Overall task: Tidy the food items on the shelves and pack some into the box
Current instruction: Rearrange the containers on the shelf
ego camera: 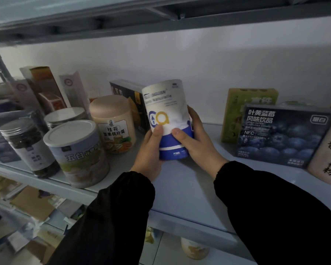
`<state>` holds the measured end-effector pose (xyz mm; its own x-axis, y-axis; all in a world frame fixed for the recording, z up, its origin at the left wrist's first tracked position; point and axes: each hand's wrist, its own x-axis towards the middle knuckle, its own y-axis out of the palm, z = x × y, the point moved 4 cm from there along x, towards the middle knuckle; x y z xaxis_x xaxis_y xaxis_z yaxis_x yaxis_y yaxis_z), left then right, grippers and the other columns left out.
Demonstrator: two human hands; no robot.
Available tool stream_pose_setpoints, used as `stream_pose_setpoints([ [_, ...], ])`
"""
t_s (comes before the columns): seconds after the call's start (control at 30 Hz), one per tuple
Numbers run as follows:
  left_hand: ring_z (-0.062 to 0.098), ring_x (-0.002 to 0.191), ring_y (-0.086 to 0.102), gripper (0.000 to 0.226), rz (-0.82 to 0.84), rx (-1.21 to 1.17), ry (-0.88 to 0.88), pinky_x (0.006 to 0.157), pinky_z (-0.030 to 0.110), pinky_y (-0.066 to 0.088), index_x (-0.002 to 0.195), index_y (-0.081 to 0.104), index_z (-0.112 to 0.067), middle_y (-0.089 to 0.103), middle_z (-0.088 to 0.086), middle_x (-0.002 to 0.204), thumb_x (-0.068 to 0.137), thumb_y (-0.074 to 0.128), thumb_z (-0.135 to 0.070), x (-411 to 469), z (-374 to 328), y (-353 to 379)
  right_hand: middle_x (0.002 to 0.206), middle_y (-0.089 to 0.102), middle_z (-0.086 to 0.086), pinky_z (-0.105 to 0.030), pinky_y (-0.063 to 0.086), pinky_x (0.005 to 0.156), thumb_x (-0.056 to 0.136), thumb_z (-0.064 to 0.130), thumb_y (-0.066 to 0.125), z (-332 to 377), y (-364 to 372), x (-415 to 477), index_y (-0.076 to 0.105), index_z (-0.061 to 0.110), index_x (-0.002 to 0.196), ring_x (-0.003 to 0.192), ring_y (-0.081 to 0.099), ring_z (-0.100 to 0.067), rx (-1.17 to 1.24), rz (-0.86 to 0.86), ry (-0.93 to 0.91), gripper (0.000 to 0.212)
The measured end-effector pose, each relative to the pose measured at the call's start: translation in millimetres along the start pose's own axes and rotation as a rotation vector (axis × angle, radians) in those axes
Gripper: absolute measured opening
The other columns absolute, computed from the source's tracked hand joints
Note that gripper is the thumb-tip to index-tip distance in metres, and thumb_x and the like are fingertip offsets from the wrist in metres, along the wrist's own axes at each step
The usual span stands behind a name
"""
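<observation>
Two hands, one tin. The tall white-and-blue cylindrical tin (168,121) with a large "Ca" mark on its label is held over the middle of the pale grey metal shelf (189,188). It leans a little, top toward the left, and whether its base touches the board cannot be told.

- Left hand (151,153): wrapped round the tin's lower left side, thumb laid on the front of the label.
- Right hand (197,142): wrapped round the lower right side, thumb on the blue band and fingers curled behind. Both arms are in black sleeves (122,217).

Left of the tin, on the same shelf:
- a squat beige-pink canister (113,121) with a domed lid, just beside the left hand
- a paper-labelled can with a white plastic lid (78,153), at the front edge
- a clear jar with a silver screw lid (27,146), its contents dark
- a second silver-lidded jar (65,115), behind those two
- a dark upright carton (128,98), close behind the tin
- tall slim cartons (44,87), leaning at the back

Right of the tin, well apart from it:
- an upright green carton (237,111)
- a dark blue flat box printed with blueberries (281,134), in front of the green carton and partly covering it
- a pale pink canister with black brush characters (329,155), at the frame's edge

Below lies a lower shelf with brown cardboard and mixed packets (33,203) — blurred.
</observation>
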<state>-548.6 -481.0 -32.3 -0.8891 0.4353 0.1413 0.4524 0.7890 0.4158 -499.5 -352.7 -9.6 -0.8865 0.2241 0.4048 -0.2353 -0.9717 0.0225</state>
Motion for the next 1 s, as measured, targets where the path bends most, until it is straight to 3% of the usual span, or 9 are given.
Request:
stream_pose_setpoints([
  [0.07,0.027,0.116,0.071,0.065,0.013,-0.053,0.003,0.100,0.051,0.056,0.135,0.061,-0.021,0.072,0.008,0.130,0.085,0.054,-0.062,-2,-3,2,0.131,0.069,-0.001,-0.045,0.058,0.098,0.086,0.044,0.076,-2,1,2,0.050,0.038,0.139,0.116,0.070,-0.023,0.098,0.020,0.065,0.060],
  [0.13,0.027,0.112,0.072,0.062,0.032,-0.096,-0.006,0.104,0.049,0.054,0.129,0.065,-0.020,0.074,0.009,0.127,0.087,0.046,-0.062,-3,-4,2,0.131,0.070,-0.013,-0.052,0.054,0.104,0.076,0.057,0.082,-8,6,1,0.053,0.021,0.140,0.117,0.068,-0.033,0.237,0.089,0.157,0.079],
  [0.23,0.027,0.113,0.071,0.065,0.056,-0.079,-0.016,0.104,0.047,0.055,0.132,0.063,-0.017,0.072,0.010,0.129,0.087,0.047,-0.062,-5,-4,2,0.128,0.071,-0.017,-0.048,0.056,0.099,0.070,0.055,0.086,-11,11,-2,0.052,0.009,0.143,0.109,0.070,-0.031,0.353,0.153,0.241,0.093],
  [0.3,0.027,0.112,0.072,0.065,0.013,-0.049,-0.021,0.099,0.047,0.058,0.133,0.062,-0.019,0.074,0.009,0.126,0.087,0.048,-0.063,-3,-3,1,0.127,0.072,-0.015,-0.049,0.057,0.099,0.062,0.060,0.091,-14,6,0,0.052,0.011,0.142,0.109,0.071,-0.031,0.336,0.110,0.258,0.101],
  [0.37,0.030,0.115,0.071,0.067,-0.024,0.010,-0.023,0.093,0.048,0.059,0.139,0.059,-0.020,0.074,0.008,0.127,0.090,0.048,-0.064,-2,-2,-1,0.124,0.074,-0.009,-0.052,0.057,0.100,0.069,0.056,0.086,-12,1,1,0.052,0.021,0.139,0.109,0.073,-0.030,0.225,0.032,0.222,0.086],
  [0.5,0.028,0.115,0.072,0.075,-0.046,0.134,0.012,0.092,0.048,0.061,0.148,0.049,-0.023,0.072,0.007,0.129,0.085,0.065,-0.059,-3,-1,-2,0.121,0.071,0.006,-0.033,0.061,0.086,0.092,0.040,0.075,-5,1,-2,0.045,0.031,0.142,0.102,0.074,-0.012,-0.012,-0.009,0.123,0.059],
  [0.73,0.024,0.097,0.076,0.066,0.033,-0.009,-0.091,0.083,0.040,0.063,0.127,0.065,-0.018,0.077,0.010,0.116,0.077,0.063,-0.060,-7,1,0,0.116,0.076,-0.009,-0.044,0.062,0.089,0.086,0.048,0.068,-9,4,-4,0.054,0.021,0.133,0.102,0.074,-0.027,0.373,0.080,0.253,0.056],
  [0.87,0.023,0.096,0.077,0.062,0.018,0.005,-0.072,0.078,0.038,0.063,0.128,0.063,-0.017,0.078,0.009,0.113,0.080,0.058,-0.056,-7,-1,1,0.114,0.076,-0.008,-0.048,0.060,0.093,0.086,0.047,0.068,-9,3,-1,0.054,0.024,0.130,0.102,0.074,-0.027,0.331,0.024,0.230,0.052],
  [1.0,0.031,0.115,0.071,0.054,-0.009,0.079,-0.042,0.095,0.051,0.059,0.135,0.061,-0.019,0.075,0.011,0.124,0.096,0.051,-0.056,-4,-2,0,0.117,0.076,-0.005,-0.050,0.061,0.092,0.082,0.048,0.072,-5,2,1,0.049,0.027,0.139,0.104,0.075,-0.028,0.223,-0.042,0.161,0.065],
])
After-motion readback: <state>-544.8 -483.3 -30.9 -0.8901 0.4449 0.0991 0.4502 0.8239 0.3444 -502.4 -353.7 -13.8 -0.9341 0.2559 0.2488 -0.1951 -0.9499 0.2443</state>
